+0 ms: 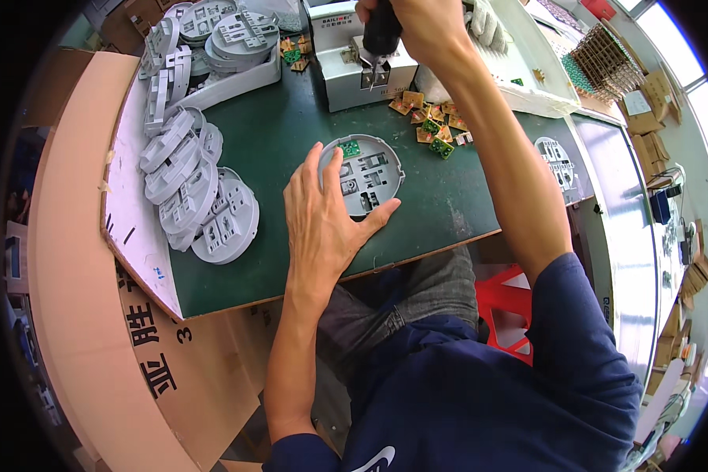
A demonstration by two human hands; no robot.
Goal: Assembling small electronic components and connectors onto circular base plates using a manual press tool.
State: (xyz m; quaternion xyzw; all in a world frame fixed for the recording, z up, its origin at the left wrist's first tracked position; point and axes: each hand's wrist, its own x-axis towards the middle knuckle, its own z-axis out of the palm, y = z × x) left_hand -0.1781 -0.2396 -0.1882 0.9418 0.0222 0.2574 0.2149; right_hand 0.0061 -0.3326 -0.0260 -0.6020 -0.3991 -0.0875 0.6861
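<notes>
On the green bench, my left hand (322, 200) grips a round grey plastic housing (379, 189) that lies with its moulded inner side up. Its fingers rest at the left rim and its thumb at the lower right. A small green circuit board (349, 149) sits inside near the upper edge. Farther off, my right hand (428, 27) is wrapped around a black power screwdriver (381, 30), partly cut off by the picture's top. The screwdriver points down at the front opening of a light grey box-shaped screw feeder (338, 88).
Stacked grey housings (193, 185) line the bench's left side; more fill a white tray (236, 82) behind. Small circuit boards (432, 122) lie loose beside the feeder. A white tray (538, 102) with a glove (487, 31) stands far right. A red stool (503, 307) is below the bench.
</notes>
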